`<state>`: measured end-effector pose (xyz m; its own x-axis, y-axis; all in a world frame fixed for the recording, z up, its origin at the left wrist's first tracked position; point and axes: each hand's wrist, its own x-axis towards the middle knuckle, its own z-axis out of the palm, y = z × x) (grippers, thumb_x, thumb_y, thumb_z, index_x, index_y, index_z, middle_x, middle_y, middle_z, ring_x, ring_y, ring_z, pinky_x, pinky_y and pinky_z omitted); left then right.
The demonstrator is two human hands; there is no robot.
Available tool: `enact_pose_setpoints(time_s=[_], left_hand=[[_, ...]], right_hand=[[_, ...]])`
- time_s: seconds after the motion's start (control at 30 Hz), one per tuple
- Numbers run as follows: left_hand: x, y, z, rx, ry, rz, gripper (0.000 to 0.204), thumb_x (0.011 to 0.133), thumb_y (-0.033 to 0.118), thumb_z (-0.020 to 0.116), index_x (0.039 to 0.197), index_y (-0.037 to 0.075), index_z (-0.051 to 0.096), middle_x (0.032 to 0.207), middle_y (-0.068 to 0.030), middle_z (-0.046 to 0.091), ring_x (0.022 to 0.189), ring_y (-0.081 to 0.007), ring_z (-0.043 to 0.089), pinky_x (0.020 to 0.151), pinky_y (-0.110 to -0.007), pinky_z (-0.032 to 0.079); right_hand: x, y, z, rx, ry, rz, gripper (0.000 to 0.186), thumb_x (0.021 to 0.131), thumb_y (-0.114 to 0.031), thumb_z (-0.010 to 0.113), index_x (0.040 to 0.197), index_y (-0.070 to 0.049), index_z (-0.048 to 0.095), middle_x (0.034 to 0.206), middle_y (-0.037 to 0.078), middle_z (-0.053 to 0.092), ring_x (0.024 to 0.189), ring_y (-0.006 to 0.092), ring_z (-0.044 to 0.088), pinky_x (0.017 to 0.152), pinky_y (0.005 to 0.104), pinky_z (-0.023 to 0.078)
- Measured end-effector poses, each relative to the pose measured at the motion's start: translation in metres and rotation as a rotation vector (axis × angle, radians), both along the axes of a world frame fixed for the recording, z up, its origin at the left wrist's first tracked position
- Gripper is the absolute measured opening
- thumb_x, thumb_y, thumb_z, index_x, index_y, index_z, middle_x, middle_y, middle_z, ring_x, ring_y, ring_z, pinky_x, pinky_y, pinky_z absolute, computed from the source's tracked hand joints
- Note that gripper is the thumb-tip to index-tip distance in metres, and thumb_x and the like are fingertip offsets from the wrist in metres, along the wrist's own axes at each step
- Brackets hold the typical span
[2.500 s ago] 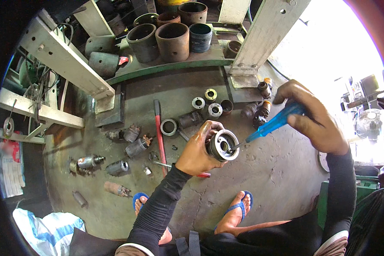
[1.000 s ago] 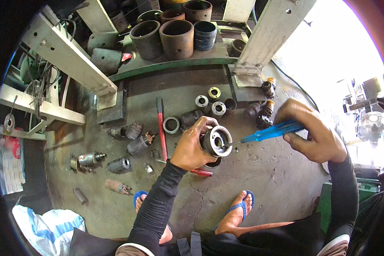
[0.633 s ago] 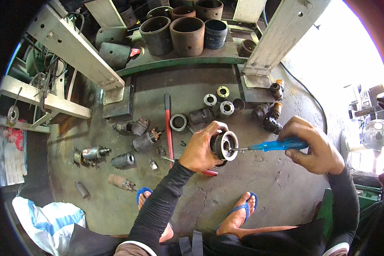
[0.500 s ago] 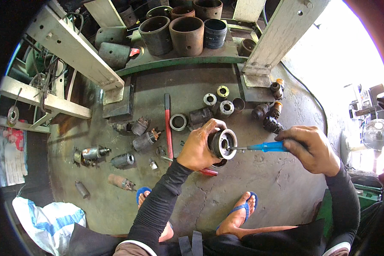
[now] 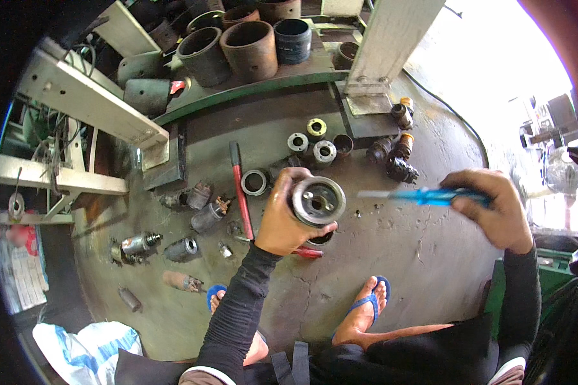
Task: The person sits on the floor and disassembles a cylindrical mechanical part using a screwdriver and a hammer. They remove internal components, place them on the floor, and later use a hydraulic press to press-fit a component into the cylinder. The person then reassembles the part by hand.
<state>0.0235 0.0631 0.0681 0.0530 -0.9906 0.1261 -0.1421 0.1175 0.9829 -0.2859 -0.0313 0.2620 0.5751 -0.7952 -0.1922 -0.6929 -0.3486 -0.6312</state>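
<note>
My left hand (image 5: 280,224) grips a round steel part (image 5: 332,204) with a bright rim, a centre hole and smaller fittings inside, held face up. My right hand (image 5: 491,205) is closed round a blue-handled screwdriver (image 5: 430,196), whose motion-blurred shaft points left, clear of the steel part. Just behind my left hand lie a dark ring (image 5: 255,182) and a long red tool with a black grip (image 5: 240,192). Small ported steel cylinders (image 5: 324,153), one with a yellowish top (image 5: 315,127), stand beyond them.
Several rusty pipe sleeves (image 5: 249,54) stand on a green-edged platform (image 5: 250,99) between pale steel posts (image 5: 392,45). Worn cylindrical parts (image 5: 205,218) lie at left, dark fittings (image 5: 401,167) at right. A cable (image 5: 456,115) runs along the floor; a white sack (image 5: 83,350) lies lower left.
The screwdriver tip, earlier inside the steel part, is now out of it, raised to the right. My left hand has shifted up slightly and turned the part's face upward.
</note>
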Motion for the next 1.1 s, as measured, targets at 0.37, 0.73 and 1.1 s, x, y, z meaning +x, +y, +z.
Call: enact_pose_setpoints(time_s=[0.37, 0.73, 1.1], left_hand=[[-0.019, 0.025, -0.031, 0.170, 0.147, -0.016, 0.095, 0.063, 0.008, 0.100, 0.141, 0.003, 0.046, 0.127, -0.0092, 0.066, 0.117, -0.0195, 0.064, 0.105, -0.035, 0.052], [-0.032, 0.035, -0.057, -0.017, -0.074, -0.117, 0.113, 0.046, 0.022, 0.105, 0.140, 0.014, 0.043, 0.149, -0.0142, 0.050, 0.136, -0.0279, 0.052, 0.116, -0.043, 0.044], [-0.030, 0.050, -0.081, 0.173, 0.002, -0.178, 0.112, 0.051, 0.013, 0.105, 0.140, 0.013, 0.037, 0.151, -0.0158, 0.045, 0.132, -0.0281, 0.055, 0.112, -0.042, 0.048]], right_hand=[[-0.044, 0.111, -0.174, 0.726, -0.693, -0.694, 0.047, 0.093, -0.018, 0.076, 0.130, 0.007, 0.062, 0.101, 0.008, 0.070, 0.085, 0.0137, 0.068, 0.076, 0.0294, 0.057], [-0.023, 0.104, -0.216, 0.692, -0.648, -0.631, 0.042, 0.096, -0.023, 0.075, 0.127, 0.004, 0.064, 0.094, 0.005, 0.067, 0.083, 0.0119, 0.063, 0.075, 0.0284, 0.054], [-0.014, 0.102, -0.250, 0.596, -0.554, -0.656, 0.040, 0.093, -0.022, 0.075, 0.124, 0.002, 0.066, 0.096, 0.011, 0.071, 0.082, 0.0203, 0.069, 0.075, 0.0351, 0.056]])
